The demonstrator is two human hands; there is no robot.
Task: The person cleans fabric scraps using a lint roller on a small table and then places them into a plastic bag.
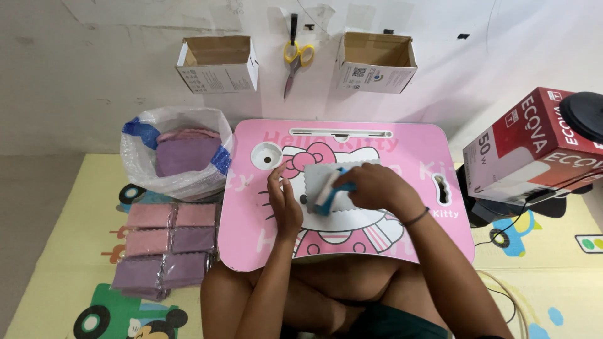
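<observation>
a grey cloth [326, 182] with scalloped edges is laid flat on the pink counter [414, 150], near its middle. the left hand [284, 199] is set at the cloth's left edge with fingers spread and tips pressed down, apparently to keep the cloth from sliding. the right hand [370, 188] is closed around a small blue and white tool [330, 191], which is held against the cloth's surface; what kind of tool it is cannot be told. a dark band is worn on the right wrist.

to the left of the counter, on the play mat [63, 276], folded cloths [166, 242] are stacked in two columns of three, so six piles are counted, pink ones towards the top and purple ones below; they seem to be kept sorted and within reach. behind them a clear plastic bag [176, 154] is stood open, with more purple and pink cloths inside.

on the wall [94, 75] two open cardboard boxes [217, 63] are fixed, one on each side of one pair of yellow-handled scissors [295, 59] hung from a hook, probably so that they stay at hand. one red and white carton [534, 147] is seen at the right, tilted, beside a dark round object
</observation>
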